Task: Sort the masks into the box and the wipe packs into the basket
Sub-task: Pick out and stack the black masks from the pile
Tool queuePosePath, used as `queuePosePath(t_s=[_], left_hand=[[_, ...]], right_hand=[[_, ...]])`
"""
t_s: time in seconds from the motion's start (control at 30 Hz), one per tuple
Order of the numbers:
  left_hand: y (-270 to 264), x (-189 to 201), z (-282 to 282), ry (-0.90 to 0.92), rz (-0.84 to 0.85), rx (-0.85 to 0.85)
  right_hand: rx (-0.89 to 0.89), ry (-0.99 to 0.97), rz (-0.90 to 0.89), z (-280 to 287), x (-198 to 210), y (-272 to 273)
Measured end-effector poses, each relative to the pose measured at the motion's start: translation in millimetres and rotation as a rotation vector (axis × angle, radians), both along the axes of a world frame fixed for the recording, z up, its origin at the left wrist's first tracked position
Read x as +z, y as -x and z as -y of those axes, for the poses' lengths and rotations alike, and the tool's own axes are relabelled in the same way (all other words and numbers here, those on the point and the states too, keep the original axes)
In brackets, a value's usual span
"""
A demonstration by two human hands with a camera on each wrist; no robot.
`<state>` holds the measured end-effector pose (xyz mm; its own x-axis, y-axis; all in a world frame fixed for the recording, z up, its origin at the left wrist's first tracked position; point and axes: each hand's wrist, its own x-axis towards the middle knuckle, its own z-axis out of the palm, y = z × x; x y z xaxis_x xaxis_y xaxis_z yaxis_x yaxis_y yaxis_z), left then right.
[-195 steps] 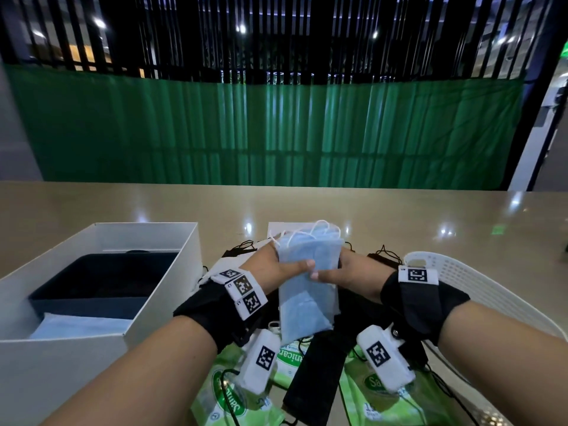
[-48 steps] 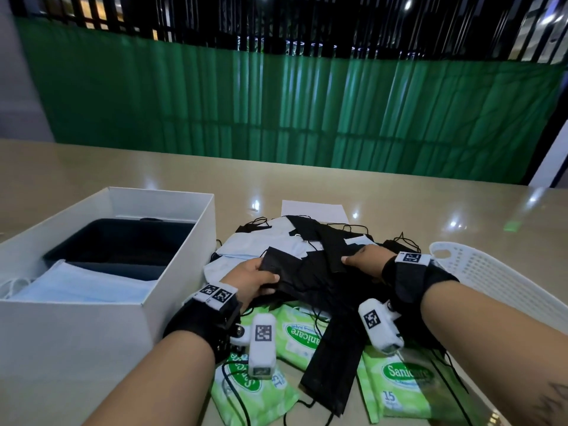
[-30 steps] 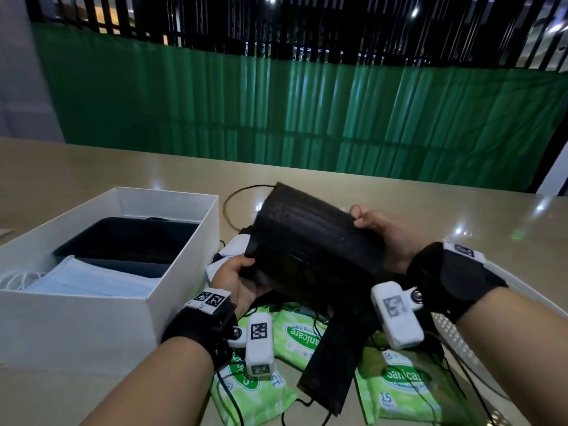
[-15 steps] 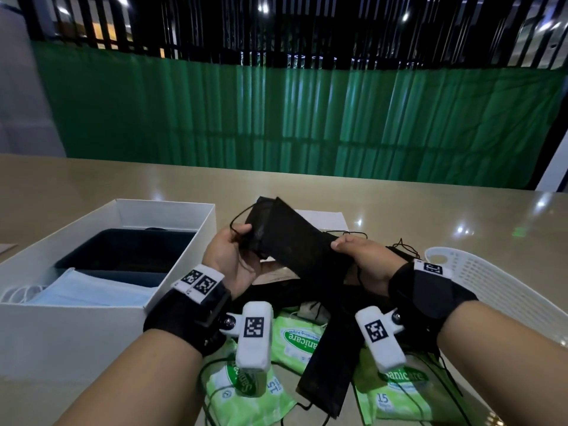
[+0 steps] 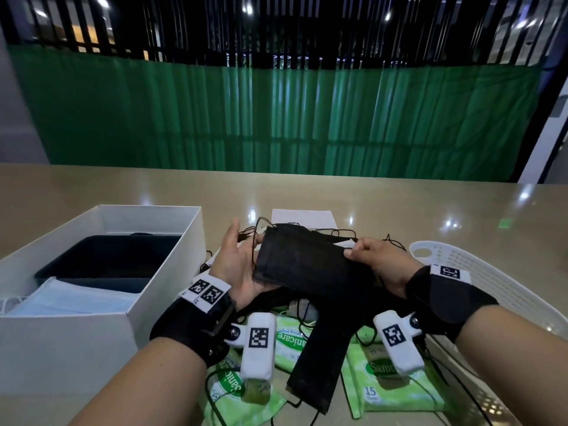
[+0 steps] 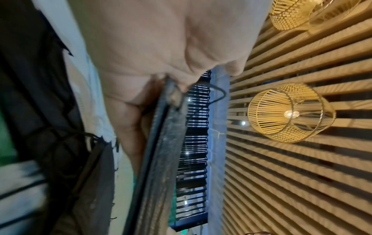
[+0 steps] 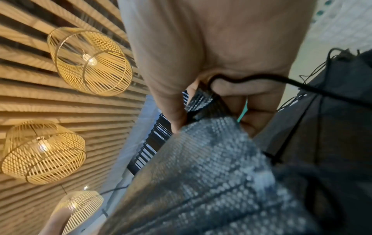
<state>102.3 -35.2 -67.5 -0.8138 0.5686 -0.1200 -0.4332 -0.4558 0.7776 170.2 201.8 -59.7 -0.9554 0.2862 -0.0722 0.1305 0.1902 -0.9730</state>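
Note:
I hold a stack of black masks (image 5: pixel 301 269) above the pile, a little right of the white box (image 5: pixel 147 305). My left hand (image 5: pixel 246 244) lies open against the stack's left edge, thumb up and off it, fingers behind. In the left wrist view the stack's edge (image 6: pixel 159 159) sits against my palm (image 6: pixel 151 39). My right hand (image 5: pixel 353 250) pinches the stack's right edge; the right wrist view shows the thumb and fingers of that hand (image 7: pixel 211 111) clamped on the black masks (image 7: pixel 201 182). Blue masks (image 5: pixel 67 299) lie in the box. Green wipe packs (image 5: pixel 396 385) lie below my wrists.
A white perforated basket (image 5: pixel 498 287) stands at the right, near my right forearm. Another black mask (image 5: pixel 319 364) lies across the wipe packs. More masks with loose ear loops and a white sheet (image 5: pixel 302 218) lie behind my hands. A dark tray (image 5: pixel 107 259) sits inside the box.
The blue masks went into the box, then both hands lifted black masks off the pile. In the last half second my left thumb has come off the stack and the stack lies flatter.

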Motion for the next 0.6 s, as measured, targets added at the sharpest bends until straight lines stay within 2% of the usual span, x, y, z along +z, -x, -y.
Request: queuePosePath(t_s=[0.13, 0.27, 0.5, 0.6], left_hand=[[-0.2, -20.4, -6.8, 0.319, 0.002, -0.170], [3.4, -43.0, -8.2, 0.514, -0.117, -0.134], [10.3, -53.9, -6.0, 0.444, -0.024, -0.038], [11.2, -54.9, -4.4, 0.385, 0.011, -0.039]], right_hand=[[-0.018, -0.176, 0.092, -8.9, -14.0, -3.1], [0.093, -0.329, 0.243, -8.6, -21.8, -5.9], [-0.044, -0.540, 0.223, -6.2, 4.8, 13.2], [-0.112, -0.656, 0.302, -6.5, 13.0, 25.1]])
